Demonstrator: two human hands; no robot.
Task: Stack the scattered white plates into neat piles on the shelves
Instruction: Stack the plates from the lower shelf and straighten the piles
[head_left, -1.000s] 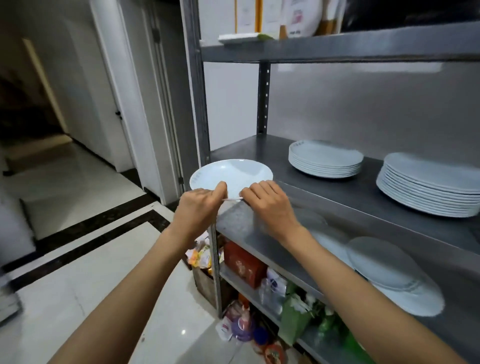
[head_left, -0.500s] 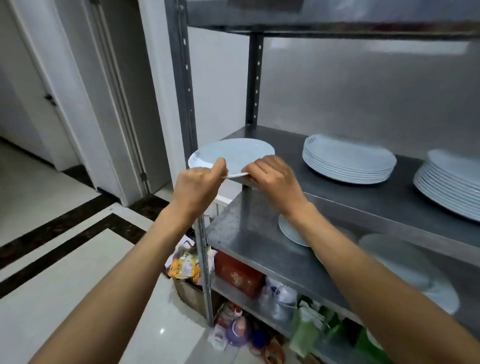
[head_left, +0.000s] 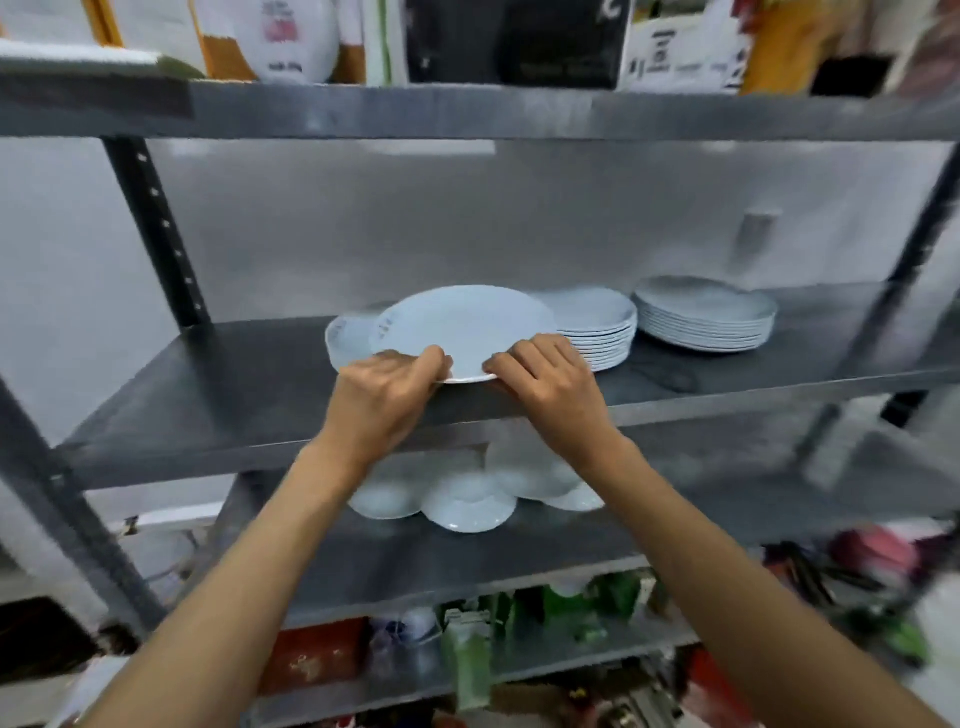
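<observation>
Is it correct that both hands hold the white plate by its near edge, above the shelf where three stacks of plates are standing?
Not quite. The head view shows only two stacks there: one stack and another stack to its right. The rest holds: the left hand and right hand hold the white plate by its near edge above that shelf.

No text can be read: the printing on the white box (head_left: 680, 47), the black box (head_left: 519, 41) and the white bag (head_left: 291, 36) on the top shelf (head_left: 467, 111) is blurred.

Glossy smooth white plate (head_left: 462, 332) on a dull grey metal shelf (head_left: 218, 384).
</observation>
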